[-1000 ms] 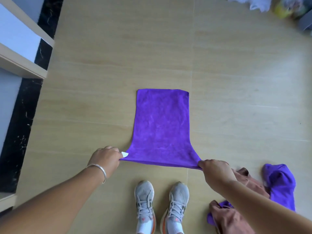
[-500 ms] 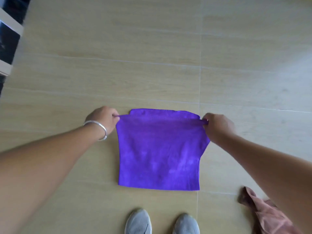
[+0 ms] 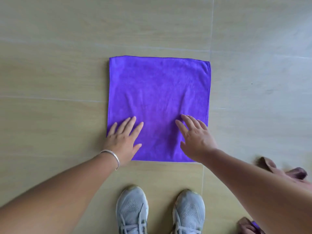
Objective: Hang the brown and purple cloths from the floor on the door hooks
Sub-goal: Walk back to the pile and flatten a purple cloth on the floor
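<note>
The purple cloth [image 3: 158,102] lies flat and roughly square on the floor [image 3: 50,73] at the centre of the frame, with no clear long axis. Both hands rest on its lower part, fingers straight and spread, holding nothing: the left hand [image 3: 124,138] covers the lower left corner, the right hand [image 3: 196,137] lies near the lower right corner. Neither is plainly nearer; the cloth's bulk stretches away from both palms toward the upper frame. The brown cloth [image 3: 285,171] lies crumpled at the right edge, just behind the right forearm, so the right hand is likely the one to reach it.
</note>
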Tool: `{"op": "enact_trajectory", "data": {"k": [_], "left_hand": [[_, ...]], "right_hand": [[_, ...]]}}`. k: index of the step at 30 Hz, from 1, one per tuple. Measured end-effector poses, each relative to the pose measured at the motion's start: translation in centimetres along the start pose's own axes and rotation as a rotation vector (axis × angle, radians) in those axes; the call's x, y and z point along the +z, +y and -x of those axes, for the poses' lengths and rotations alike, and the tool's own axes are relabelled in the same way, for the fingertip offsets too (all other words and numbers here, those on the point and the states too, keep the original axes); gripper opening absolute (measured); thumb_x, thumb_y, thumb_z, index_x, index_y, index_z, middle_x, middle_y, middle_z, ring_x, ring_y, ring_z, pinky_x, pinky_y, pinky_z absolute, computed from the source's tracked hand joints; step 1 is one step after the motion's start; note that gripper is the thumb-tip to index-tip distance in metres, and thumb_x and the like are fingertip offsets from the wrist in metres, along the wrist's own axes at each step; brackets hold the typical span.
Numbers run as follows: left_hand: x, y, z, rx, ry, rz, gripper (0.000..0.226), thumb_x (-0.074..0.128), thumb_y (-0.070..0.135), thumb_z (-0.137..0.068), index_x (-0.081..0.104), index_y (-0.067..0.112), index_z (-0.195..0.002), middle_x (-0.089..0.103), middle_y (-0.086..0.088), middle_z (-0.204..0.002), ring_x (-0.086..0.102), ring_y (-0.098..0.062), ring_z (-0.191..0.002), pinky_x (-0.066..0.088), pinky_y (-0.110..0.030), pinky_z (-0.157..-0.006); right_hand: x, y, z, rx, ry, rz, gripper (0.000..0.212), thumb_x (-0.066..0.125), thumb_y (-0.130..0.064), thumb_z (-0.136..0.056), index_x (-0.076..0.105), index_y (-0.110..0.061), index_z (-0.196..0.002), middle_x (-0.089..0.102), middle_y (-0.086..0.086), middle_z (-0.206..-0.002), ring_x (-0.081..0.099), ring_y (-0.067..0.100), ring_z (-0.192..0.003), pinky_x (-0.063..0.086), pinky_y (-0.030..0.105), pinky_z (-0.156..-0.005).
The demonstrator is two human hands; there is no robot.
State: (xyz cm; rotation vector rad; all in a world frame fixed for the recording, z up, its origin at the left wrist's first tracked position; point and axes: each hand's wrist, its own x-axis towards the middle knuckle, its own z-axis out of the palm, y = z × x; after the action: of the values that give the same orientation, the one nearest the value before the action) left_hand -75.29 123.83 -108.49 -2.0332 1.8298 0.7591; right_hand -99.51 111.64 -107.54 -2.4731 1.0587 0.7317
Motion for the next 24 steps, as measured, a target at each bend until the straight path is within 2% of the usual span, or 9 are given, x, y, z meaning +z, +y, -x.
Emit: {"op": "enact_trajectory", "data": {"k": [3,10,13,15,18,19,21,22,24], "left_hand": [[1.4,-0.1,1.2,-0.019,-0.053,-0.048,0.078,0.041,0.058,-0.092,-0.001,0.033,-0.153,-0.012,0.003,-0.161,-0.007,-0.015,-0.148,0.007,-0.049,-0.117],[2.7,-0.9,3.5,0.117,-0.004,-0.146,0.087,0.051,0.059,-0.088,0.005,0.025,-0.153,-0.004,-0.002,-0.161,0.002,-0.02,-0.149,0.015,-0.054,-0.115],[3.2,-1.6,4.5,0.108,-0.051,-0.215,0.087,0.05,0.055,-0.09,0.001,0.021,-0.153,-0.013,-0.002,-0.159,-0.001,-0.021,-0.148,0.018,-0.05,-0.116],[2.9,-1.9,4.7,0.14,-0.002,-0.222,0.068,0.044,0.03,-0.096,0.009,0.019,-0.153,-0.002,-0.003,-0.161,0.009,-0.023,-0.148,0.026,-0.047,-0.113],[1.9,-2.1,4.1,0.238,0.07,-0.148,0.066,0.022,0.0,-0.081,0.044,0.008,-0.142,0.038,-0.012,-0.151,0.044,-0.028,-0.134,0.054,-0.042,-0.087],[1.7,-2.3,3.9,0.24,0.036,-0.178,0.069,0.019,-0.002,-0.08,0.039,0.007,-0.145,0.032,-0.011,-0.154,0.039,-0.026,-0.137,0.055,-0.038,-0.085],[1.1,-2.8,3.8,0.224,-0.048,-0.234,0.072,0.02,-0.004,-0.085,0.012,0.015,-0.154,0.004,-0.001,-0.162,0.016,-0.015,-0.146,0.047,-0.031,-0.096],[0.5,-2.7,3.8,0.179,-0.112,-0.225,0.072,0.024,-0.004,-0.087,0.007,0.017,-0.154,0.001,0.002,-0.162,0.014,-0.013,-0.146,0.044,-0.03,-0.1],[-1.1,-2.5,4.0,0.109,-0.126,-0.204,0.07,0.032,-0.003,-0.089,0.013,0.02,-0.152,0.02,0.0,-0.157,0.028,-0.017,-0.14,0.044,-0.034,-0.1]], "right_hand": [[1.0,0.1,1.5,-0.023,-0.04,0.039,0.082,0.043,-0.054,-0.09,0.004,-0.022,-0.154,-0.002,0.004,-0.161,-0.001,0.02,-0.148,0.009,0.041,-0.12],[3.3,0.4,4.2,-0.054,-0.102,0.156,0.106,0.046,-0.072,-0.082,-0.01,-0.017,-0.152,-0.016,0.007,-0.16,-0.01,0.023,-0.148,0.01,0.043,-0.119],[4.0,0.6,5.1,-0.05,-0.11,0.185,0.105,0.047,-0.067,-0.085,-0.018,-0.016,-0.15,-0.022,0.008,-0.159,-0.012,0.025,-0.147,0.012,0.042,-0.118],[4.2,0.6,5.2,-0.053,-0.084,0.175,0.088,0.042,-0.051,-0.096,-0.017,-0.017,-0.15,-0.021,0.008,-0.159,-0.011,0.025,-0.148,0.014,0.04,-0.118],[4.0,0.5,5.1,-0.052,-0.045,0.142,0.064,0.025,-0.022,-0.098,-0.008,-0.017,-0.153,-0.014,0.006,-0.161,-0.005,0.024,-0.148,0.015,0.037,-0.118],[3.8,0.5,5.1,-0.054,-0.039,0.138,0.063,0.023,-0.019,-0.096,-0.003,-0.017,-0.154,-0.009,0.005,-0.161,-0.002,0.024,-0.148,0.016,0.035,-0.118],[3.0,0.6,5.4,-0.069,-0.027,0.128,0.061,0.024,-0.017,-0.095,0.008,-0.016,-0.154,0.003,0.004,-0.162,0.007,0.022,-0.148,0.017,0.032,-0.118],[2.5,0.7,5.6,-0.07,-0.014,0.114,0.059,0.026,-0.015,-0.095,0.015,-0.015,-0.153,0.013,0.004,-0.161,0.015,0.021,-0.146,0.02,0.031,-0.117],[1.2,0.9,6.2,-0.052,0.006,0.075,0.05,0.031,-0.011,-0.094,0.034,-0.018,-0.144,0.039,0.001,-0.148,0.036,0.02,-0.136,0.034,0.028,-0.108]]}}
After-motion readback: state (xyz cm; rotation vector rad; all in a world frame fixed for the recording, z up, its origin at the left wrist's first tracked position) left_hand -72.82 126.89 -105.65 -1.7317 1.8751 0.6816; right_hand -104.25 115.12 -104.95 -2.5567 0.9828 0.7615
